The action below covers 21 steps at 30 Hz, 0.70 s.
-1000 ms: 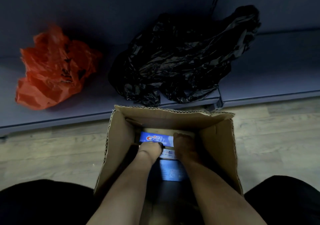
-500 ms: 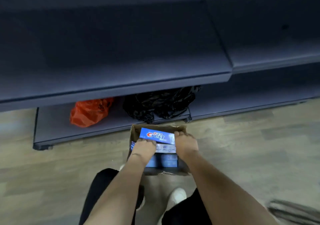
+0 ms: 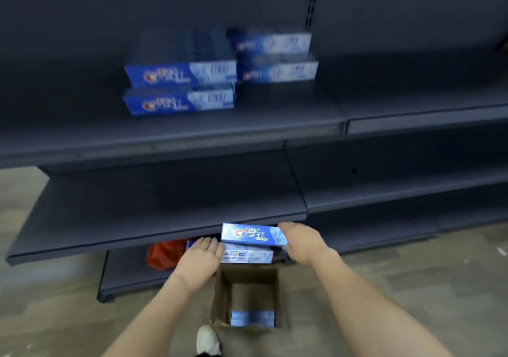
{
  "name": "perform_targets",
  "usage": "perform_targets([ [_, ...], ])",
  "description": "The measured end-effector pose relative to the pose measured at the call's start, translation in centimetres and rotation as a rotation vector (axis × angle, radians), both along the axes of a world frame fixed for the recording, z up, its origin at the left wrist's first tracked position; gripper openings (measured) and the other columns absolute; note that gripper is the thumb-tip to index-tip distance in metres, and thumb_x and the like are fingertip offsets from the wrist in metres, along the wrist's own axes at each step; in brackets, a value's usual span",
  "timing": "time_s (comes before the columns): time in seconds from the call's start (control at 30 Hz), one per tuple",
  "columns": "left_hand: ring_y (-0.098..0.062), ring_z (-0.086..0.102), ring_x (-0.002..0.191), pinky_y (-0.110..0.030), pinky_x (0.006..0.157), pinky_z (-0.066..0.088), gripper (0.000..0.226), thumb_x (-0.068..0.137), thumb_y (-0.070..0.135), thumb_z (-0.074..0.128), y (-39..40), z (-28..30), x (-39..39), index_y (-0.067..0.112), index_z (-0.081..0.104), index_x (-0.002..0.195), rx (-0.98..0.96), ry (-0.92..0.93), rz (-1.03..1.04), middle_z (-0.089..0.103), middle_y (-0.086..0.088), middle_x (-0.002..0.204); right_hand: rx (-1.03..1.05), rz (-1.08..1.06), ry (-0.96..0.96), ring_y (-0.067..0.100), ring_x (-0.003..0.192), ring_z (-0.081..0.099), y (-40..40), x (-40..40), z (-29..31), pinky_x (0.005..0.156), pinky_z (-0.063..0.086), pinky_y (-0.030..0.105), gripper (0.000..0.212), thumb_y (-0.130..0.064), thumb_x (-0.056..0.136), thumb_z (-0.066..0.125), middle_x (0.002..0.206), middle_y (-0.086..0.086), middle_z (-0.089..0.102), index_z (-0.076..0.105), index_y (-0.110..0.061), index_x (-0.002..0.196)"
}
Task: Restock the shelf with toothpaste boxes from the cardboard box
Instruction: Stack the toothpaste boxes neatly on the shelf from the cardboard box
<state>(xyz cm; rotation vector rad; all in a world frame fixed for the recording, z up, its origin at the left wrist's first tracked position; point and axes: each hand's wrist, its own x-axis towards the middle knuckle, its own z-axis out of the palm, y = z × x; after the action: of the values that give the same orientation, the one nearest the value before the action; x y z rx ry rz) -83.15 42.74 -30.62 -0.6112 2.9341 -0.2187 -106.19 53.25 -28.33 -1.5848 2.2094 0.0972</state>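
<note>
Hands, left point(image 3: 202, 257) and right point(image 3: 302, 242), clamp stacked blue toothpaste boxes point(image 3: 251, 235) endwise at lower centre; keep pressure even up to the dark shelf point(image 3: 247, 122).

Toothpaste boxes point(image 3: 180, 89) stacked on upper shelf point(image 3: 170, 133), frame top centre. Cardboard box point(image 3: 248, 299) on floor point(image 3: 49, 315) at bottom centre, below held boxes point(image 3: 251, 242). Bag point(image 3: 165, 253) on bottom shelf, left of them.
</note>
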Motion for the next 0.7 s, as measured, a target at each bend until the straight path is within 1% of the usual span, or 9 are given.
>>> perform_targets([
  [0.1,-0.024,0.072,0.070,-0.032,0.065,0.059,0.073,0.012,0.013,0.089,-0.8,4.8,0.8,0.003,0.077,0.084,-0.080,0.061,-0.019,0.074,-0.013,0.081,-0.135,0.008,-0.014,0.024,0.115,0.053,0.1,-1.2,4.6,0.087,0.044,0.032,0.034,-0.023,0.088,0.055,0.126,0.000,0.056,0.048,-0.019,0.122],
  [0.17,-0.024,0.072,0.076,-0.034,0.070,0.059,0.068,0.021,0.011,0.089,-1.3,7.6,1.4,0.003,0.076,0.088,-0.128,0.113,-0.040,0.074,-0.014,0.087,-0.218,0.019,-0.006,0.022,0.109,0.056,0.3,-1.7,7.4,0.082,0.047,0.032,0.028,-0.024,0.087,0.054,0.119,-0.003,0.059,0.050,-0.020,0.115],
  [0.23,-0.025,0.072,0.078,-0.036,0.072,0.059,0.058,0.034,0.010,0.086,-1.8,10.2,1.9,0.002,0.075,0.090,-0.195,0.169,-0.064,0.073,-0.014,0.089,-0.290,0.036,0.014,0.020,0.102,0.058,0.6,-2.0,10.1,0.078,0.051,0.034,0.023,-0.026,0.087,0.055,0.111,-0.005,0.060,0.051,-0.021,0.109],
  [0.27,-0.026,0.072,0.079,-0.037,0.072,0.059,0.051,0.042,0.010,0.081,-2.2,11.5,2.1,0.001,0.074,0.092,-0.228,0.199,-0.075,0.073,-0.015,0.090,-0.328,0.045,0.027,0.020,0.100,0.058,0.7,-2.2,11.3,0.077,0.051,0.035,0.022,-0.027,0.087,0.056,0.109,-0.006,0.060,0.051,-0.022,0.107],
  [0.33,-0.027,0.072,0.080,-0.038,0.074,0.058,0.040,0.059,0.011,0.064,-3.0,14.1,2.3,0.000,0.067,0.098,-0.301,0.270,-0.085,0.073,-0.016,0.091,-0.412,0.065,0.055,0.018,0.096,0.058,0.9,-2.6,13.5,0.074,0.051,0.035,0.020,-0.028,0.087,0.056,0.105,-0.006,0.060,0.050,-0.022,0.105],
  [0.37,-0.027,0.072,0.080,-0.038,0.075,0.057,0.040,0.061,0.011,0.063,-3.4,15.3,2.4,0.000,0.066,0.099,-0.328,0.297,-0.075,0.072,-0.016,0.091,-0.459,0.074,0.073,0.018,0.095,0.058,1.0,-2.8,14.6,0.074,0.051,0.034,0.021,-0.028,0.087,0.055,0.105,-0.006,0.060,0.050,-0.022,0.106],
  [0.47,-0.028,0.072,0.083,-0.040,0.077,0.057,0.053,0.045,0.007,0.085,-4.5,18.5,2.3,0.000,0.072,0.096,-0.388,0.345,-0.007,0.073,-0.015,0.093,-0.572,0.073,0.107,0.017,0.096,0.058,0.5,-3.4,17.4,0.074,0.051,0.034,0.022,-0.027,0.088,0.054,0.106,-0.006,0.060,0.051,-0.021,0.109],
  [0.6,-0.027,0.072,0.083,-0.040,0.076,0.057,0.059,0.040,0.009,0.092,-6.2,21.4,1.4,0.002,0.073,0.095,-0.457,0.360,0.041,0.073,-0.014,0.093,-0.635,0.068,0.181,0.017,0.101,0.057,-1.1,-3.7,20.3,0.076,0.049,0.030,0.026,-0.028,0.091,0.054,0.113,-0.003,0.061,0.051,-0.018,0.115],
  [0.7,-0.026,0.072,0.081,-0.038,0.072,0.058,0.062,0.034,0.011,0.095,-7.7,22.3,0.7,0.004,0.074,0.092,-0.464,0.373,0.073,0.074,-0.013,0.092,-0.637,0.086,0.252,0.018,0.110,0.055,-2.7,-3.7,21.7,0.083,0.047,0.030,0.034,-0.028,0.093,0.054,0.123,-0.002,0.058,0.049,-0.016,0.124],
])
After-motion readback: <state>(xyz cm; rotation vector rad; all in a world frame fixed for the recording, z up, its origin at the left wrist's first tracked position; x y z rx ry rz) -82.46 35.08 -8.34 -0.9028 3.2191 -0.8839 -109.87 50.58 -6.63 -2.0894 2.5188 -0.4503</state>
